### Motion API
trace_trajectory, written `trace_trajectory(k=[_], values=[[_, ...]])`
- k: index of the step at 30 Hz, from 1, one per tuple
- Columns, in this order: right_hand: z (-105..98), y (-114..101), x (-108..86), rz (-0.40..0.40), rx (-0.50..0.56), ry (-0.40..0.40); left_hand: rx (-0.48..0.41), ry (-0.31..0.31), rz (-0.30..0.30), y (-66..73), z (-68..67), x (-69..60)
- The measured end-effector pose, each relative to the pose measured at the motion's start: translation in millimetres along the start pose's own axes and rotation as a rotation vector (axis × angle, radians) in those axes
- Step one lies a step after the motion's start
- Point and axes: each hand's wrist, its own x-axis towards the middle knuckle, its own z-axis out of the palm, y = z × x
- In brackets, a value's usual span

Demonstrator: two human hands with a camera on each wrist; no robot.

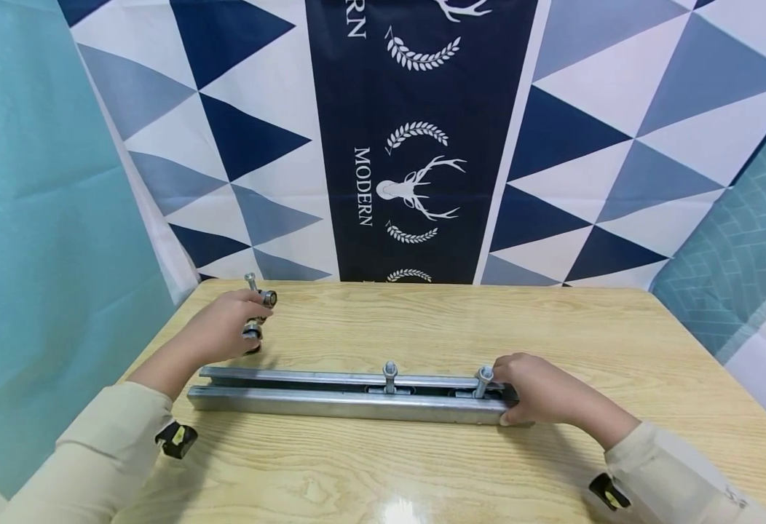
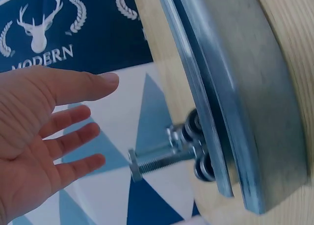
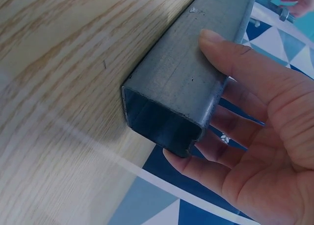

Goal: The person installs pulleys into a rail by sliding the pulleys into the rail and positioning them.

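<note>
A metal channel rail (image 1: 344, 407) with a slot along its top lies across the table. Two upright bolts (image 1: 390, 377) rise from fittings seated in the slot, toward its right half. My right hand (image 1: 540, 389) grips the rail's right end; in the right wrist view the thumb (image 3: 221, 48) presses one side, with the fingers round the far side and open end. Beyond the rail's left end, my left hand (image 1: 226, 329) is beside roller trolleys (image 1: 268, 298) with bolts. The left wrist view shows this hand (image 2: 44, 132) with fingers extended, apart from the wheels (image 2: 191, 127) and bolts (image 2: 162, 163).
The light wooden table (image 1: 370, 466) ends at the back against a patterned curtain (image 1: 416, 196). A teal sheet (image 1: 55, 240) hangs along the left side. Another patterned cloth (image 1: 750, 240) hangs on the right.
</note>
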Motion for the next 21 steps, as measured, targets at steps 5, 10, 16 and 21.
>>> trace_trajectory(k=[5, 10, 16, 21], values=[[0.5, 0.9, 0.2, -0.006, -0.003, 0.001, 0.110, 0.018, -0.010, -15.9, -0.7, -1.4], [1.6, 1.0, 0.4, -0.008, -0.005, 0.000, 0.165, 0.032, -0.019, -31.2, -0.6, -1.4], [1.2, 0.5, -0.2, 0.002, -0.006, 0.002, 0.077, -0.035, -0.090, -45.0, 0.6, 4.4], [0.6, -0.1, -0.3, 0.006, -0.009, 0.001, 0.005, -0.092, -0.113, -53.1, -0.4, 9.9]])
